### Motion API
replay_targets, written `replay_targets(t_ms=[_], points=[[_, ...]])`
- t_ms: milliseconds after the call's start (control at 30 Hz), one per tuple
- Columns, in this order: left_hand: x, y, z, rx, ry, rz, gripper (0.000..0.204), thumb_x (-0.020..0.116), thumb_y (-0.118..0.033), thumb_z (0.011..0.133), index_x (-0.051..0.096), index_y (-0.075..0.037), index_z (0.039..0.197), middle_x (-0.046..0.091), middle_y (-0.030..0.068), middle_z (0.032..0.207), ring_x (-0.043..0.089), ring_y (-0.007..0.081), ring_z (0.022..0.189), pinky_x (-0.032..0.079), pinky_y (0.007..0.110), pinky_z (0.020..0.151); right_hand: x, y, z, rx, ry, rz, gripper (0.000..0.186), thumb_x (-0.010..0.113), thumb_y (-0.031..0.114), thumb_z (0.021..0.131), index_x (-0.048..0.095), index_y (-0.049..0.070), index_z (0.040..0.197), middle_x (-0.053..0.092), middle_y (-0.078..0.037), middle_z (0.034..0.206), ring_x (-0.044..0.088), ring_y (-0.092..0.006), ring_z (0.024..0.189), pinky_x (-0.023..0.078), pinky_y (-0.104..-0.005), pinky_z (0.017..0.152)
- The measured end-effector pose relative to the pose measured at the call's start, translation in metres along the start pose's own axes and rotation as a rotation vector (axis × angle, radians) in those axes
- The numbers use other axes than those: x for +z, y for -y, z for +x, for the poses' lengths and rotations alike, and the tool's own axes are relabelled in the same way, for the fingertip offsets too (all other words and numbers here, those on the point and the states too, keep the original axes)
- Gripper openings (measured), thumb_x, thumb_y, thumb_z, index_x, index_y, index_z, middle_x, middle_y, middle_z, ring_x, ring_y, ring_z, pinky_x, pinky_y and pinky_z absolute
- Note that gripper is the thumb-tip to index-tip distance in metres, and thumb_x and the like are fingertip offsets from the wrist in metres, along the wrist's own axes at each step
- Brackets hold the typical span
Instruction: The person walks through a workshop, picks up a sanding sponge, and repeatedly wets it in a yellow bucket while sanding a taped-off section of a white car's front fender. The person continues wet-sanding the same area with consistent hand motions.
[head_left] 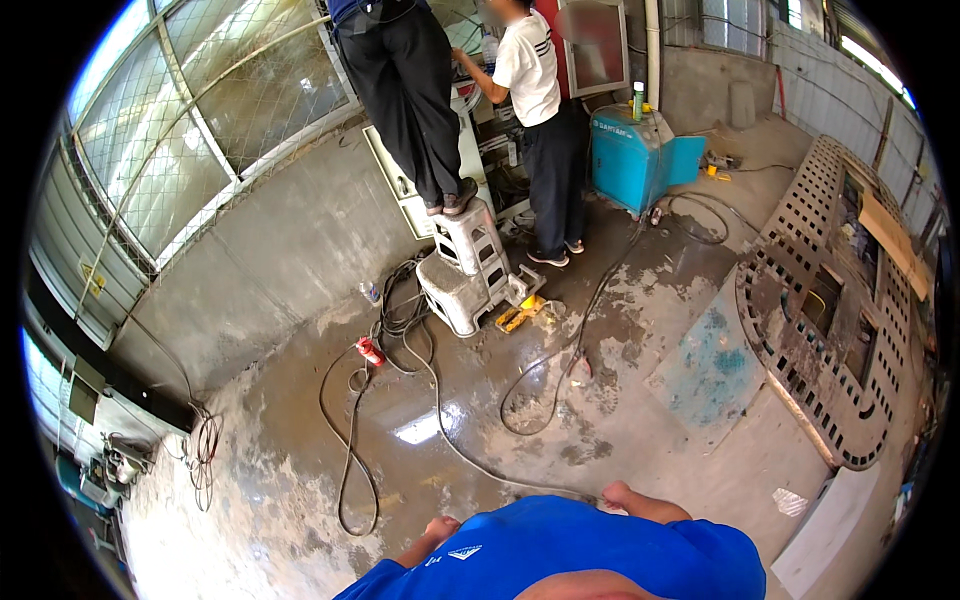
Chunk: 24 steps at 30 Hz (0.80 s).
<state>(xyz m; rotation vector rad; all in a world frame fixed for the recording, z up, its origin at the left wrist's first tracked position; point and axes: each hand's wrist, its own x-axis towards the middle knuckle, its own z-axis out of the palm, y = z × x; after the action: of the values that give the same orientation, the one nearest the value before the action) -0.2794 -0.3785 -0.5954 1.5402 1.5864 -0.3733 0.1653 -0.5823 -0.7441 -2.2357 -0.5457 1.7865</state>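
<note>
At the lower edge, my left hand (441,526) shows in part beside the blue shirt on my body. My right hand (618,494) juts out on the shirt's other side. The fingers of both are too small and too hidden to read, and I make out no object in either. A dark cable (484,470) runs over the wet floor toward my right hand; whether the two touch I cannot tell. Farther off, a red plug-like piece (369,351) lies among the coiled cables.
One person (400,90) stands on a grey step stool (462,272); another in a white shirt (530,75) stands beside an opened cabinet. A turquoise machine (630,155) carries a spray can. Yellow tools (520,315) lie by the stool. A perforated metal table (815,330) is at right.
</note>
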Motion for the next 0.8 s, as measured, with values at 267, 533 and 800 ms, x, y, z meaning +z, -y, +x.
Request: replay_targets(t_ms=[267, 533, 800], points=[[-0.001, 0.010, 0.013, 0.007, 0.017, -0.014, 0.032, 0.062, -0.036, 0.077, 0.073, -0.016, 0.100, 0.070, 0.0094, 0.102, 0.066, 0.0246, 0.097, 0.050, 0.037, 0.088, -0.005, -0.004, 0.002, -0.037, 0.002, -0.036, 0.025, 0.049, 0.016, 0.083, 0.066, 0.005, 0.069, 0.064, -0.010, 0.064, 0.060, -0.0209, 0.050, 0.048, -0.0352, 0.044], [0.002, -0.019, -0.006, 0.036, 0.021, 0.042, 0.037, 0.056, -0.041, 0.081, 0.072, -0.013, 0.101, 0.069, 0.0129, 0.103, 0.066, 0.0266, 0.099, 0.050, 0.037, 0.087, -0.013, -0.004, 0.003, 0.026, 0.002, 0.063, 0.021, 0.050, 0.013, 0.082, 0.066, 0.005, 0.072, 0.064, -0.009, 0.065, 0.060, -0.0192, 0.051, 0.048, -0.0345, 0.043], [0.021, 0.013, 0.024, 0.035, -0.024, 0.089, 0.035, 0.058, -0.041, 0.081, 0.072, -0.014, 0.100, 0.070, 0.0108, 0.101, 0.066, 0.0250, 0.098, 0.050, 0.037, 0.086, -0.010, -0.007, -0.006, -0.048, -0.012, 0.118, 0.023, 0.047, 0.013, 0.084, 0.063, -0.001, 0.078, 0.065, -0.015, 0.070, 0.063, -0.0235, 0.054, 0.051, -0.0366, 0.044]])
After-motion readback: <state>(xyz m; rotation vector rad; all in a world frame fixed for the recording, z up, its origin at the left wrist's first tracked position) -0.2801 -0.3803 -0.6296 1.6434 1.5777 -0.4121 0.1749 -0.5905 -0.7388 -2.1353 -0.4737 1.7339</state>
